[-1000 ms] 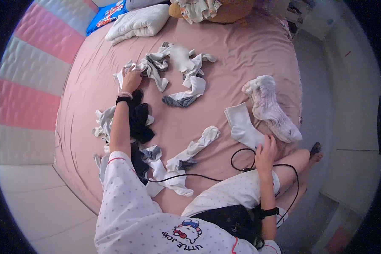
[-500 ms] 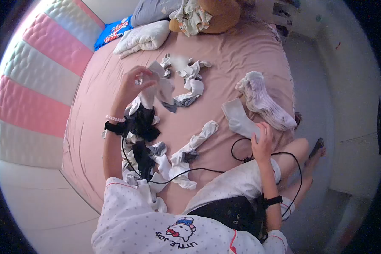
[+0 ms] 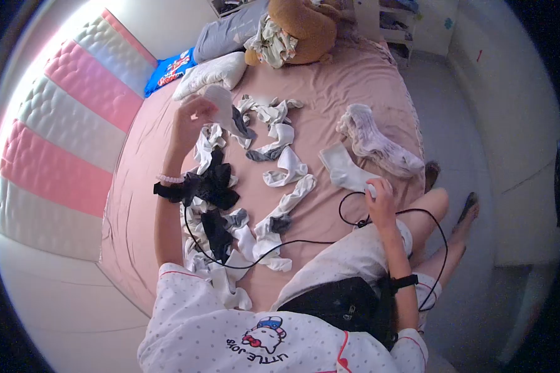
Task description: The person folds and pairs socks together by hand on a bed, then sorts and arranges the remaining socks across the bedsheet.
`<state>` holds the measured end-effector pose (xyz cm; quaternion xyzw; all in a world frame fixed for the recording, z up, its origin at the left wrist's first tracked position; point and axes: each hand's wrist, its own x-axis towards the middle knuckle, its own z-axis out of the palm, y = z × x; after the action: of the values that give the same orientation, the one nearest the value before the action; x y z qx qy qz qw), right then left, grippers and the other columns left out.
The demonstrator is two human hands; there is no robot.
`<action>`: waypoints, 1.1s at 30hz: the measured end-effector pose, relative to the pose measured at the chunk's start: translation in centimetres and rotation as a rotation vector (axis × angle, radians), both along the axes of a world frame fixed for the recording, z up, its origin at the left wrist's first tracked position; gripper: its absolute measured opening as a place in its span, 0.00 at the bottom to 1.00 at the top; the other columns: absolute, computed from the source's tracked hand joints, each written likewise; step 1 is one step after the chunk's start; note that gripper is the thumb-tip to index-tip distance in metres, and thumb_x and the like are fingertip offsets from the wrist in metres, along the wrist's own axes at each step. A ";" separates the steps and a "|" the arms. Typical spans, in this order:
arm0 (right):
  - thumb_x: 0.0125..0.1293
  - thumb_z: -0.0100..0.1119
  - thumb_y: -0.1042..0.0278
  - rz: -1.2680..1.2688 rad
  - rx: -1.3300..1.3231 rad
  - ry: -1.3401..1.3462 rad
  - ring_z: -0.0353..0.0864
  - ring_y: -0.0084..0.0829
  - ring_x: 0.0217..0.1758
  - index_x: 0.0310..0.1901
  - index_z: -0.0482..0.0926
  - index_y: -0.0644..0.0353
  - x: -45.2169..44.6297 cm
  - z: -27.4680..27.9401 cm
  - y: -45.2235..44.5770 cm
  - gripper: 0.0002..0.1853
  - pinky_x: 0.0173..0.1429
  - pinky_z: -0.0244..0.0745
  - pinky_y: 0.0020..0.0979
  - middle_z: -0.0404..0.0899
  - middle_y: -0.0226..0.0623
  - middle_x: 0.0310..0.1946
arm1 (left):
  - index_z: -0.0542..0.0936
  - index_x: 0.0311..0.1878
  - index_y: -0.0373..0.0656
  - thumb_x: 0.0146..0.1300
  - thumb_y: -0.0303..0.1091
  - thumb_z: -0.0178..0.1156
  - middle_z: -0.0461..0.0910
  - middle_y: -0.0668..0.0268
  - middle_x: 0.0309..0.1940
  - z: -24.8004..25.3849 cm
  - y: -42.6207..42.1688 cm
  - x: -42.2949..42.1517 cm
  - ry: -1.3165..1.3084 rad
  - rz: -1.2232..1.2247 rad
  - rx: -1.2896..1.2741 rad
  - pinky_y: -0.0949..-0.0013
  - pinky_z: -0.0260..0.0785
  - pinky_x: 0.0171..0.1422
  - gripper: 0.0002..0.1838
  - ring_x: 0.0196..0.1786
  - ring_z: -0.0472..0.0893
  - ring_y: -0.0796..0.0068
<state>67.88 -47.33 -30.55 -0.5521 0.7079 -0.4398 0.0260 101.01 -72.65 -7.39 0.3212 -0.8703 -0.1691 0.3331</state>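
Observation:
My left hand [image 3: 194, 115] is raised over the far left part of the bed, its fingers closed on a white sock [image 3: 219, 107]. A grey-ended piece [image 3: 242, 124] hangs beside that sock; whether it belongs to the same sock I cannot tell. My right hand [image 3: 381, 200], near my knee, has its fingers closed on the toe end of a white ankle sock [image 3: 342, 166] lying flat. Between my hands, loose white and grey socks [image 3: 286, 171] lie in a curved line. Black socks [image 3: 214, 186] are heaped under my left forearm.
Thick pale socks [image 3: 379, 142] lie beyond my right hand. A black cable [image 3: 292, 242] runs across my lap between the wrist bands. At the bed's far end are a folded white quilt [image 3: 214, 73], a blue bag [image 3: 168, 71] and a brown plush toy [image 3: 311, 31].
A white sock now lies in the middle of the curve, where bare sheet showed before. My left hand still holds a white sock. The view has shifted slightly; my right hand stays on its sock.

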 end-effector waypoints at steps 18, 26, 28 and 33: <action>0.55 0.55 0.77 0.072 0.111 -0.026 0.74 0.44 0.44 0.38 0.74 0.64 -0.2 -1.4 0.0 0.08 0.48 0.69 0.37 0.74 0.43 0.37 | 0.77 0.51 0.41 0.53 0.40 0.62 0.76 0.51 0.50 -16.6 2.5 7.5 -0.453 0.124 0.267 0.60 0.67 0.57 0.22 0.56 0.74 0.56; 0.52 0.56 0.78 0.132 0.105 -0.034 0.73 0.47 0.43 0.36 0.75 0.63 0.3 -0.6 0.6 0.08 0.50 0.67 0.40 0.73 0.45 0.36 | 0.81 0.37 0.34 0.49 0.41 0.65 0.81 0.52 0.31 -24.4 4.4 -9.5 -0.436 0.384 0.578 0.62 0.71 0.40 0.18 0.34 0.81 0.56; 0.52 0.56 0.78 0.097 0.085 -0.044 0.73 0.46 0.43 0.36 0.75 0.63 0.0 -0.2 0.8 0.07 0.49 0.67 0.40 0.73 0.44 0.35 | 0.80 0.37 0.32 0.49 0.43 0.66 0.81 0.49 0.29 -26.8 2.1 -9.8 -0.050 0.454 0.369 0.61 0.71 0.41 0.21 0.34 0.81 0.58; 0.56 0.60 0.70 0.112 -0.033 -0.120 0.74 0.41 0.49 0.42 0.76 0.62 0.1 0.8 -0.5 0.12 0.55 0.67 0.35 0.76 0.42 0.42 | 0.69 0.55 0.34 0.57 0.31 0.60 0.77 0.58 0.43 -20.4 4.6 -10.7 0.291 0.071 0.671 0.67 0.70 0.47 0.22 0.45 0.77 0.72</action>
<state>68.03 -47.79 -29.77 -0.5637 0.6658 -0.4815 0.0840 90.28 -68.08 -27.80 0.4151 -0.6981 -0.4776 0.3351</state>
